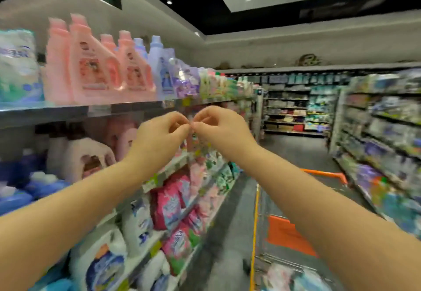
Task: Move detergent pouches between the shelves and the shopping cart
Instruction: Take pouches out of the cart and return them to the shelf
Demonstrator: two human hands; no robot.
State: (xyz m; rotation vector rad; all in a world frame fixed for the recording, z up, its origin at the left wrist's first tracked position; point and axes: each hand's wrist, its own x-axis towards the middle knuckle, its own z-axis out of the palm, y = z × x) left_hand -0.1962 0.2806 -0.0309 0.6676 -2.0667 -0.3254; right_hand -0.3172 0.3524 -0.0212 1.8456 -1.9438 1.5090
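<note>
In front of the shelves (68,111), my left hand (157,136) and right hand (219,128) meet fingertip to fingertip, each grip curled narrow; the shopping cart (257,211) stands to my right.

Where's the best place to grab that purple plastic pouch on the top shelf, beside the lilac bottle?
Pinch the purple plastic pouch by its top corners, coming straight from the aisle front. It stands upright at the shelf edge, the lilac bottle crowding its left and pale pouches its right.
</note>
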